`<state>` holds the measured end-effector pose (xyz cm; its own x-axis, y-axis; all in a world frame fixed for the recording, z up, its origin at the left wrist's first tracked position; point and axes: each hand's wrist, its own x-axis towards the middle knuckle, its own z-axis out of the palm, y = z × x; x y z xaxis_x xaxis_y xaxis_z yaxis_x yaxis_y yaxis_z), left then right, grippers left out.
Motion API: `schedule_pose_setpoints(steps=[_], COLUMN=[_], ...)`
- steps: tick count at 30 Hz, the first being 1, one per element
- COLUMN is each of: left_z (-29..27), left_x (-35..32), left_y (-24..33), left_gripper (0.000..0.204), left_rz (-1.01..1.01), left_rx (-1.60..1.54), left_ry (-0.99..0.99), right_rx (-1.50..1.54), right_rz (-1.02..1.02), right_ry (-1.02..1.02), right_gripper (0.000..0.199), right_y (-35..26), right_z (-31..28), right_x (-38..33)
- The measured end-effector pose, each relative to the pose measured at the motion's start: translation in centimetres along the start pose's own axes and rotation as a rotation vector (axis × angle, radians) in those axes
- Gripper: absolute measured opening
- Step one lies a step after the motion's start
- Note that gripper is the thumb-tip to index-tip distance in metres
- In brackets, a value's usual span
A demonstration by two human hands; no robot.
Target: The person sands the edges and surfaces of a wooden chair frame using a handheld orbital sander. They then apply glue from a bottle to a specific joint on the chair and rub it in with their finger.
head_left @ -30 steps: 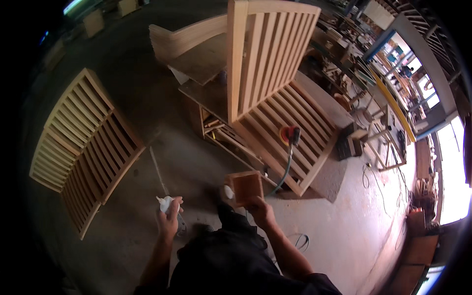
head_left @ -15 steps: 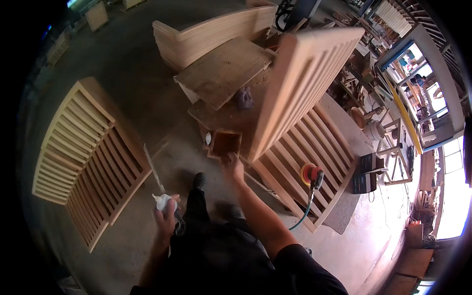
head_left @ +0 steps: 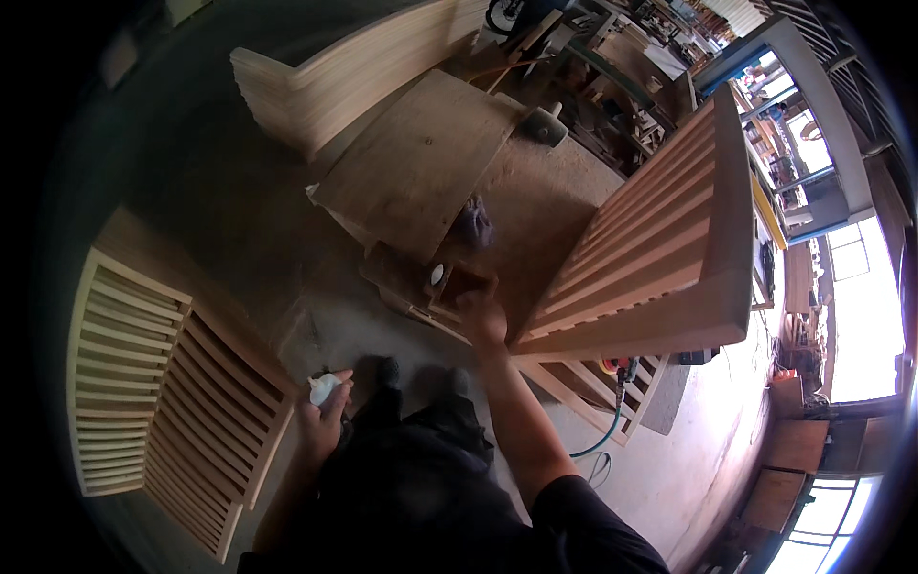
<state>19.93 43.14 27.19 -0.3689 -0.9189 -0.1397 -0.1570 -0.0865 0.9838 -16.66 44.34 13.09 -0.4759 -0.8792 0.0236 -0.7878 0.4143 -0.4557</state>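
My right hand (head_left: 481,318) reaches forward and grips a small open wooden box (head_left: 461,283) with a white object (head_left: 436,275) inside, held at the edge of a low workbench. My left hand (head_left: 323,411) hangs by my hip, closed around a white crumpled rag (head_left: 322,386). A tall slatted wooden panel (head_left: 660,244) stands tilted just right of the box.
A wide board (head_left: 416,163) lies on the workbench with a dark cloth (head_left: 473,225) beside it. Another slatted panel (head_left: 163,373) lies on the floor at left. An orange sander (head_left: 612,366) with a hose rests on slats at right. Stacked boards (head_left: 325,81) stand behind.
I have stepped closer to the workbench. My right hand carried the box forward and lower to the bench edge. The left hand still holds the rag at my side.
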Motion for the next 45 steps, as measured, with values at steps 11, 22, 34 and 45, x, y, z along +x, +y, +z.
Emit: schedule_pose_setpoints(steps=[11, 22, 34, 45], left_z=[0.6, 9.8, 17.8, 16.7], left_x=[6.7, 28.8, 44.5, 40.3], left_y=[3.5, 1.7, -9.4, 0.4], left_gripper=[0.022, 0.035, 0.041, 0.031], left_rz=[0.101, 0.12, 0.102, 0.15], left_rx=[-0.014, 0.244, 0.205, -0.162], left_ry=[-0.176, -0.332, -0.4, -0.422], right_rx=[-0.3, -0.21, -0.139, 0.489], right_rz=[0.032, 0.124, 0.029, 0.301], right_ry=[-0.216, -0.165, 0.186, 0.378], right_gripper=[0.019, 0.015, 0.008, 0.005], right_y=[-0.4, -3.0, -4.4, -2.1], right_z=[6.1, 2.6, 1.8, -18.0], right_x=[7.4, 5.6, 1.3, -20.1])
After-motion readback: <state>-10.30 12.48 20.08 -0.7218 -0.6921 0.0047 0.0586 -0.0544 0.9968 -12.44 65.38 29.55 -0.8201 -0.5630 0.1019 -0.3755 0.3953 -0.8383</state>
